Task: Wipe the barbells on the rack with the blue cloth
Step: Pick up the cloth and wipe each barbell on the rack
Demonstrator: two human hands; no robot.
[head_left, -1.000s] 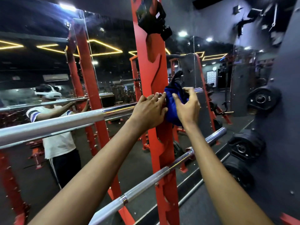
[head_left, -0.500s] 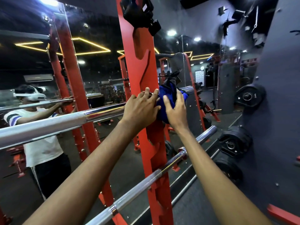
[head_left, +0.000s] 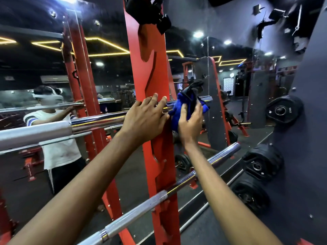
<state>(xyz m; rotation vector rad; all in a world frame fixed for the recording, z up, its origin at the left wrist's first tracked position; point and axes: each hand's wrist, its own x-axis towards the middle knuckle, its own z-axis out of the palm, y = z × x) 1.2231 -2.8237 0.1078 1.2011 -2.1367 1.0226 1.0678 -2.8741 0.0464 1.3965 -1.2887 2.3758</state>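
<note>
An upper barbell point(head_left: 53, 128) lies across the red rack upright point(head_left: 150, 71) at chest height, its chrome sleeve passing behind the post. My left hand point(head_left: 146, 117) rests on that bar and the upright with fingers spread. Just right of the post, my right hand point(head_left: 190, 124) grips the blue cloth point(head_left: 184, 106), which has a black edge, and presses it around the bar's right end. A second barbell point(head_left: 177, 188) sits lower on the rack and slants from bottom left to middle right.
A wall mirror point(head_left: 53, 68) behind the rack reflects a person and the bars. Black weight plates point(head_left: 281, 110) hang on a dark grey storage panel at right, with several below. A black attachment point(head_left: 150, 9) hangs at the top of the upright.
My right hand with the cloth has slid slightly right along the upper bar's end. The left hand keeps its place on the bar. The view has shifted a little.
</note>
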